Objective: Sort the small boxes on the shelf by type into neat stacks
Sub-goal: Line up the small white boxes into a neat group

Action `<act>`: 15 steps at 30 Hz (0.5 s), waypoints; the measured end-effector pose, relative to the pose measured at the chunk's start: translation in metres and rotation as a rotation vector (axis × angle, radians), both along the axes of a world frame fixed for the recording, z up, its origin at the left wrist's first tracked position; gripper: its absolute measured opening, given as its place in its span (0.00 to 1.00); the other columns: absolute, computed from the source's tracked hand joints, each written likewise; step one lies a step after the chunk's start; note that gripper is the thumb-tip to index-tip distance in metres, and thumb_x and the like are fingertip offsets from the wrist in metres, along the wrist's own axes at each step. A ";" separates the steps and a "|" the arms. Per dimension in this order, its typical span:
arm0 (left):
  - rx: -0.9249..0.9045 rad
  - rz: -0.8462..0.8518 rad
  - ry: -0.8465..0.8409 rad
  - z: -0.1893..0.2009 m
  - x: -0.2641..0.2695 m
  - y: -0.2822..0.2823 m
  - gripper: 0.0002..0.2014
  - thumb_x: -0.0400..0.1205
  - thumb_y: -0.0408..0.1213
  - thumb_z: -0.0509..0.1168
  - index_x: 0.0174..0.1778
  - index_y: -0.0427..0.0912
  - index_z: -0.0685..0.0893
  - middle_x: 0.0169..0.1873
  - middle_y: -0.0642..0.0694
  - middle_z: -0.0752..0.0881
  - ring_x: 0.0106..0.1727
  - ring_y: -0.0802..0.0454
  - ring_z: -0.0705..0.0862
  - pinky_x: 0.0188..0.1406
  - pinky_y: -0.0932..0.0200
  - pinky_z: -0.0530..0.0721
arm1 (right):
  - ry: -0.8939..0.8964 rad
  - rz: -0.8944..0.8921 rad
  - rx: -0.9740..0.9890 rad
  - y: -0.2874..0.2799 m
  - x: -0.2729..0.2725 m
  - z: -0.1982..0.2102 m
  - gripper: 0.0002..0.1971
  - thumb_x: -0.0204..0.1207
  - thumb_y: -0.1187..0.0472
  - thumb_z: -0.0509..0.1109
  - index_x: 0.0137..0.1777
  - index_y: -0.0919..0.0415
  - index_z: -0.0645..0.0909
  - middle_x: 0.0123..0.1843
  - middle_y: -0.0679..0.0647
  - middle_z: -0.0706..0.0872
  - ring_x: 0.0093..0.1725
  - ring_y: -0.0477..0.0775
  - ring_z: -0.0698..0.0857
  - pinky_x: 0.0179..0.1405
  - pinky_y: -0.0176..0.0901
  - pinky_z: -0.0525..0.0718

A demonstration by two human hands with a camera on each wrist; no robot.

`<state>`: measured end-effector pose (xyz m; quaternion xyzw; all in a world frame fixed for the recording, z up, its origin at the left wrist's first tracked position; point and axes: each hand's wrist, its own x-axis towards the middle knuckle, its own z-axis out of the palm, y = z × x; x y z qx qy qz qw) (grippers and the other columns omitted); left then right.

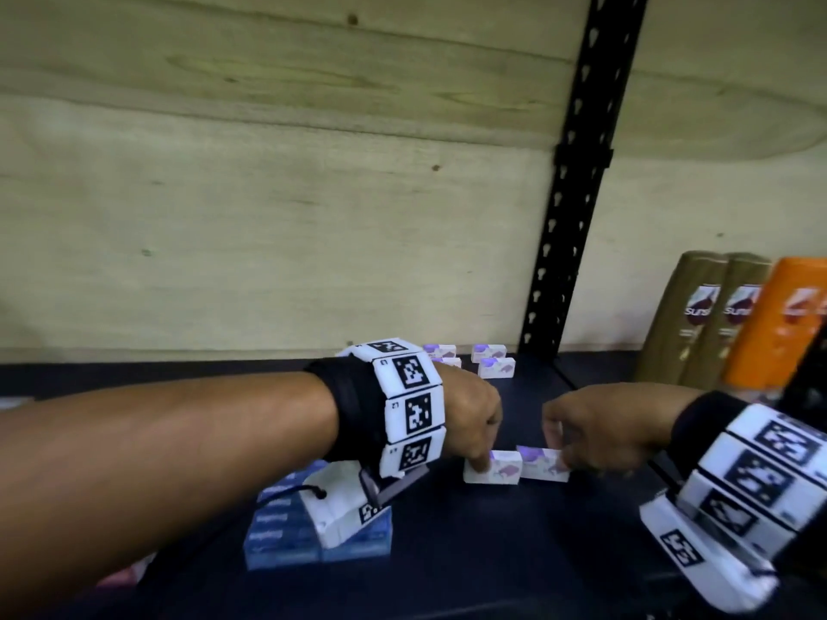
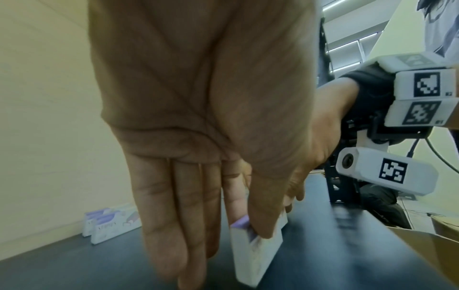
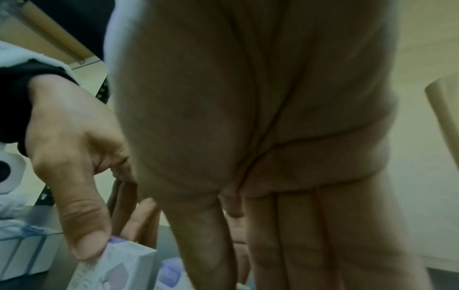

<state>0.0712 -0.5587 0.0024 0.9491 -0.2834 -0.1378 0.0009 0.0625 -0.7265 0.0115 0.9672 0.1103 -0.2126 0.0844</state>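
Pinching one white-purple box each at lower centre, left hand on left box, right hand on right box; blue stack lower left looks done, purple group behind still growing.

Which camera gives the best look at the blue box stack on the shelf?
The head view: the blue box stack shows as stacked rows, partly behind the left wrist rig. The right wrist view catches only a dim corner. The left wrist view does not show it.
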 end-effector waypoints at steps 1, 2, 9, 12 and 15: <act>0.000 -0.011 0.000 -0.001 -0.005 0.000 0.12 0.82 0.44 0.70 0.56 0.41 0.87 0.46 0.51 0.84 0.43 0.55 0.79 0.27 0.68 0.75 | 0.002 0.004 0.006 -0.003 -0.006 0.001 0.07 0.80 0.53 0.69 0.55 0.52 0.82 0.49 0.53 0.92 0.39 0.53 0.88 0.36 0.42 0.85; 0.006 -0.019 -0.011 -0.002 -0.011 -0.001 0.12 0.82 0.43 0.69 0.56 0.39 0.86 0.45 0.50 0.83 0.43 0.54 0.79 0.27 0.69 0.75 | -0.003 0.010 0.003 -0.005 -0.012 0.001 0.07 0.80 0.51 0.69 0.55 0.51 0.82 0.50 0.51 0.91 0.43 0.53 0.89 0.40 0.44 0.86; 0.073 -0.050 0.095 -0.003 -0.029 -0.007 0.15 0.85 0.44 0.65 0.54 0.35 0.88 0.40 0.48 0.83 0.31 0.61 0.78 0.25 0.70 0.74 | 0.021 0.049 0.003 -0.017 -0.034 0.004 0.11 0.81 0.47 0.68 0.61 0.46 0.79 0.49 0.41 0.84 0.42 0.40 0.78 0.35 0.32 0.71; 0.112 -0.030 0.099 -0.001 -0.032 -0.007 0.14 0.85 0.48 0.64 0.55 0.42 0.88 0.47 0.49 0.87 0.40 0.57 0.80 0.32 0.65 0.73 | 0.054 0.022 0.069 -0.021 -0.031 0.003 0.10 0.80 0.47 0.70 0.59 0.46 0.80 0.45 0.41 0.85 0.41 0.41 0.80 0.39 0.32 0.75; 0.124 -0.008 0.095 -0.002 -0.034 -0.005 0.13 0.85 0.49 0.64 0.56 0.47 0.87 0.45 0.54 0.85 0.40 0.59 0.79 0.33 0.64 0.73 | 0.083 0.008 0.108 -0.022 -0.029 0.003 0.09 0.79 0.48 0.71 0.58 0.45 0.80 0.49 0.46 0.89 0.42 0.43 0.82 0.42 0.34 0.77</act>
